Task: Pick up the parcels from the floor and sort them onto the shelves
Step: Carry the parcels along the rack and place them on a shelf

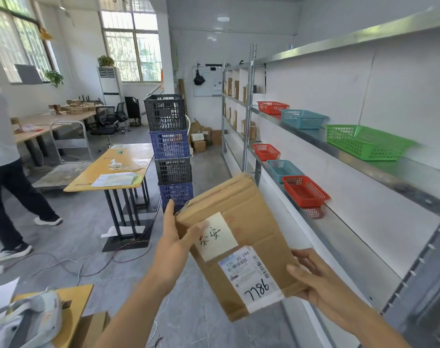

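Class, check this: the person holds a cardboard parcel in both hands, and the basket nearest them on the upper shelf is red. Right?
Not quite. Both the left hand and right hand do hold the parcel, but the head view shows the nearest upper-shelf basket is green.

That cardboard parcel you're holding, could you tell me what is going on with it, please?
A person holds a flat cardboard parcel in both hands: the left hand grips its left edge, the right hand its lower right corner. Its shipping label bears a handwritten number. The parcel is in the air beside the metal shelves, which carry red, blue and green baskets. It is not yet placed on any shelf.
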Motion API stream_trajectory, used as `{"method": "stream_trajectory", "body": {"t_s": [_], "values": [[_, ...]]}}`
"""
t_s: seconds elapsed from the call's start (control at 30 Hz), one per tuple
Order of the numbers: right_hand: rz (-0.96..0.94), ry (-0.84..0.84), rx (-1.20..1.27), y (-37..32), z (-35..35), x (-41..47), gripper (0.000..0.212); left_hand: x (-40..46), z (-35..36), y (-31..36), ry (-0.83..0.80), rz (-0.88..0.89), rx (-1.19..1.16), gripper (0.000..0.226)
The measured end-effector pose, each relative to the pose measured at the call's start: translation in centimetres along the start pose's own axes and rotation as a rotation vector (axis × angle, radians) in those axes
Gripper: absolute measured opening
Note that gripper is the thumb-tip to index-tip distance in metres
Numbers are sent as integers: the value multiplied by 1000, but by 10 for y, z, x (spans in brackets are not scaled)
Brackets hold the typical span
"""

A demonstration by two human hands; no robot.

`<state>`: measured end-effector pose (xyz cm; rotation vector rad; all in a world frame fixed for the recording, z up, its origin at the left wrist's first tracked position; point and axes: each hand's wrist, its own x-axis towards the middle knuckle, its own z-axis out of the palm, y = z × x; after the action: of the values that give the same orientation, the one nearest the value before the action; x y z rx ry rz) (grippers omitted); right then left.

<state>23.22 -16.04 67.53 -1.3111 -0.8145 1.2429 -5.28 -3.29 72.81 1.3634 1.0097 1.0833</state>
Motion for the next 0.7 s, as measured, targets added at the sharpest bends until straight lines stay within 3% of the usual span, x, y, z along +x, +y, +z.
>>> {"method": "stream_trajectory", "body": {"t_s": [0.03,0.13,0.17,0.3,0.4,0.5,0.6,0.7], "values": [[-6,3,-22,6,2,0,61,1,3,-6,-2,-41,-63,90],[-38,-17,-44,21,6,-4,99,-2,14,-24,-33,-108,-232,39],[-42,-39,-45,24,8,-4,101,-5,19,-30,-66,-124,-210,35],[-21,4,-166,24,16,-14,57,-17,36,-46,-276,-150,-2,46],[-40,23,-333,20,7,-18,49,-13,40,-59,-307,-182,-4,47],[-89,17,-240,17,-3,-21,40,-15,56,-60,-298,-225,-45,48],[-92,119,-24,20,-24,-21,36,-18,82,-57,-332,-224,11,49],[-133,210,-2,20,-50,-30,22,-20,117,-49,-396,-193,-13,48]]}}
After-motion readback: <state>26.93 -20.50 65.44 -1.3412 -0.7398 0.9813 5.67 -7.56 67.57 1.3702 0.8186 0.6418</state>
